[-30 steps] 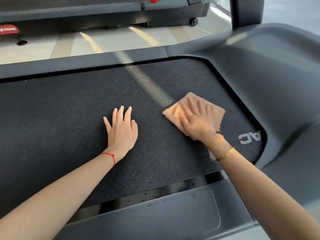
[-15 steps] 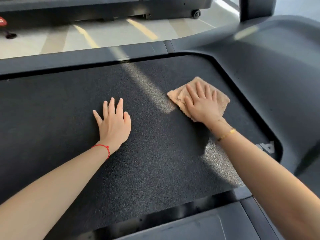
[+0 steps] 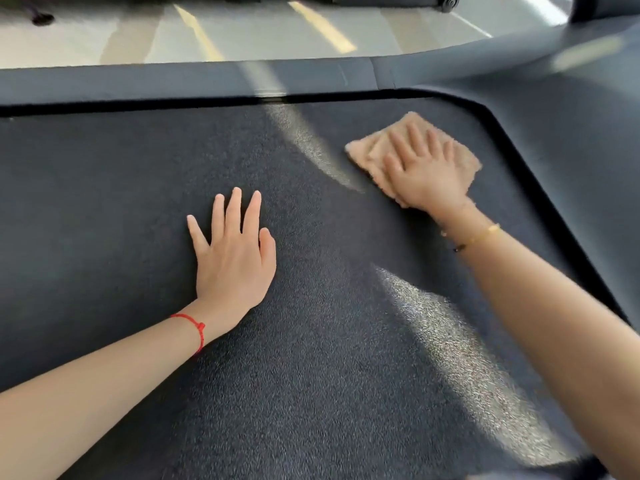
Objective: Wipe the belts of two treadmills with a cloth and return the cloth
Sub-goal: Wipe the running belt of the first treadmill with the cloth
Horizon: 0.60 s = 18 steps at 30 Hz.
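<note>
A black textured treadmill belt (image 3: 121, 209) fills most of the head view. A tan folded cloth (image 3: 367, 152) lies on the belt near its far right corner. My right hand (image 3: 424, 171) lies flat on the cloth with straight, spread fingers and presses it onto the belt. My left hand (image 3: 232, 258) rests flat on the bare belt, left of the cloth and nearer to me, fingers straight.
The grey side rail (image 3: 173, 83) runs along the belt's far edge, and the grey motor cover (image 3: 571, 140) curves round its right end. Beyond the rail is light floor with yellow lines (image 3: 322, 26). A second treadmill's wheel (image 3: 450, 1) shows at the top.
My right hand has slid the cloth away from me towards the belt's far edge. The left hand stays flat on the belt. The camera has moved closer over the belt.
</note>
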Tool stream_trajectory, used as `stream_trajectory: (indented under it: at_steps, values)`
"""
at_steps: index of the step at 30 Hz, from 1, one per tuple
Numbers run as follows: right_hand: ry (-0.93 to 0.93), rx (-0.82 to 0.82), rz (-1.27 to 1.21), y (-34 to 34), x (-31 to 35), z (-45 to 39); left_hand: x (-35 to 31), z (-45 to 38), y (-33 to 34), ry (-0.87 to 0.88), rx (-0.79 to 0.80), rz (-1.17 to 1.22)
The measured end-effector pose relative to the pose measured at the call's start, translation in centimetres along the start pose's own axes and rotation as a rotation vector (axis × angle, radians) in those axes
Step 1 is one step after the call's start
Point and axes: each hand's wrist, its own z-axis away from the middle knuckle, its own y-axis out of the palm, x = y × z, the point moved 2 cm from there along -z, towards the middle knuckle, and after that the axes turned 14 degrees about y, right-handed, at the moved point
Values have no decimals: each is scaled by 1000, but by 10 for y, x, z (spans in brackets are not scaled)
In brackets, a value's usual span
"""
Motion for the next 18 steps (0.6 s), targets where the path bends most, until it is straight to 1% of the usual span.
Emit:
stream_trajectory:
  at_steps: [2, 3, 5, 8, 10, 12, 15, 17, 18]
  values:
    - [105, 32, -40, -6, 3, -33, -2, -1, 0, -3, -4, -13]
    - [126, 45, -60, -7, 12, -48, -3, -2, -1, -3, -1, -21]
    - [103, 72, -74, -8, 41, -71, -4, -3, -2, -3, 10, -40]
    - [-15, 74, -54, -4, 101, -77, -5, -3, -2, -6, 20, -70]
    - [-150, 60, -32, 2, 136, -63, -5, -4, -2, -5, 27, -75]
    - [-298, 55, -14, 9, 158, -44, -5, -3, -1, -2, 25, -71]
    - [-406, 57, -19, 12, 147, -27, -5, -3, -1, 6, 21, -70]
    - [-390, 47, -10, 11, 117, -30, -4, -2, -1, 7, 15, -64]
    - [-341, 42, 3, 10, 98, -35, -3, -2, -1, 7, 13, -58]
